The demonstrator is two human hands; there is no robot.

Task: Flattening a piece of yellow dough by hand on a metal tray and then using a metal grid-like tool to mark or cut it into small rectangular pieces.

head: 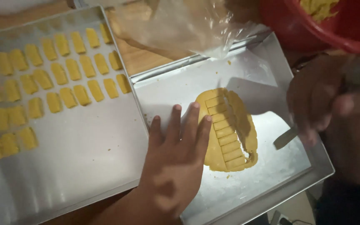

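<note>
My left hand (176,156) lies flat with fingers spread on the right metal tray (176,85), its fingertips touching the left edge of a flattened yellow dough sheet (246,125). A column of small rectangular pieces (226,133) is cut into the dough. My right hand (313,100), blurred and in shadow at the right, grips a knife whose blade (285,138) pokes out just right of the dough, above the tray.
A larger metal tray (84,150) at the left carries several rows of cut yellow dough pieces (55,73). A red bowl (313,21) with yellow dough sits top right. Crumpled clear plastic (180,25) lies behind the right tray on the wooden table.
</note>
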